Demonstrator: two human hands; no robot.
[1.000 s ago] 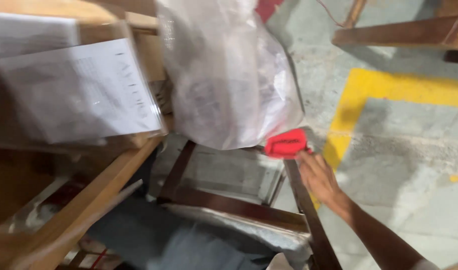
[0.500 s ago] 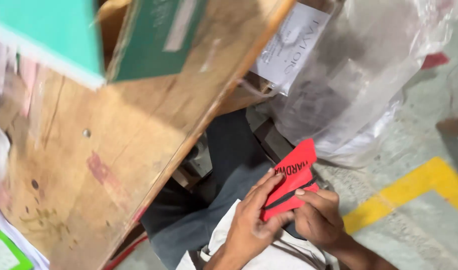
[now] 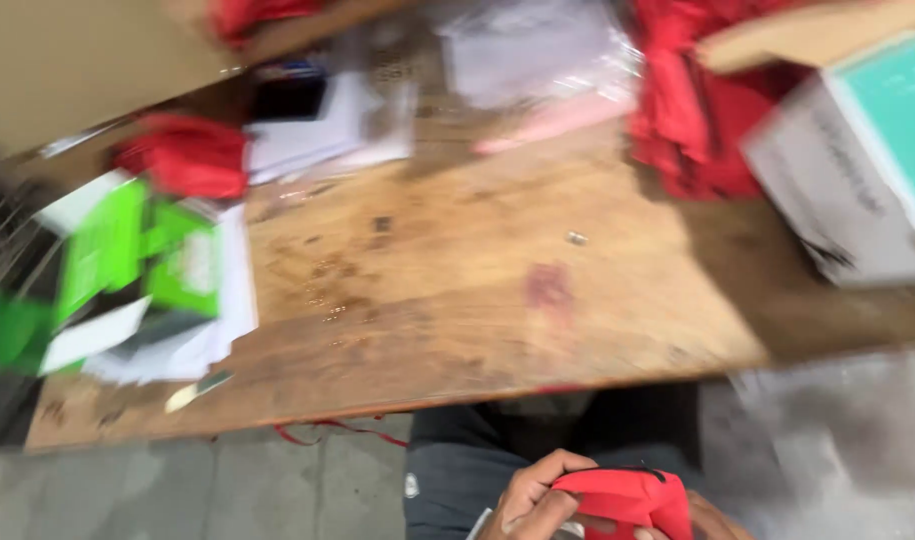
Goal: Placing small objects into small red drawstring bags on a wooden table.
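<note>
At the bottom edge of the head view, over my lap, both my hands hold a small red pouch (image 3: 629,498). My left hand (image 3: 529,498) curls its fingers around the pouch's left end. My right hand (image 3: 705,518) is mostly hidden behind the pouch, with only part of it showing at the right. A wooden table (image 3: 477,300) lies in front of me, its near edge just above my hands. The picture is blurred by motion.
Green and white boxes (image 3: 107,270) and papers (image 3: 322,130) lie on the table's left. A heap of red fabric (image 3: 697,110) sits at the back right beside a white and teal box (image 3: 857,170). More red cloth (image 3: 187,155) lies at the back left.
The view has swung from the floor and a plastic bag up to the tabletop. The red pouch went from my right hand alone to both hands, now low over my lap.
</note>
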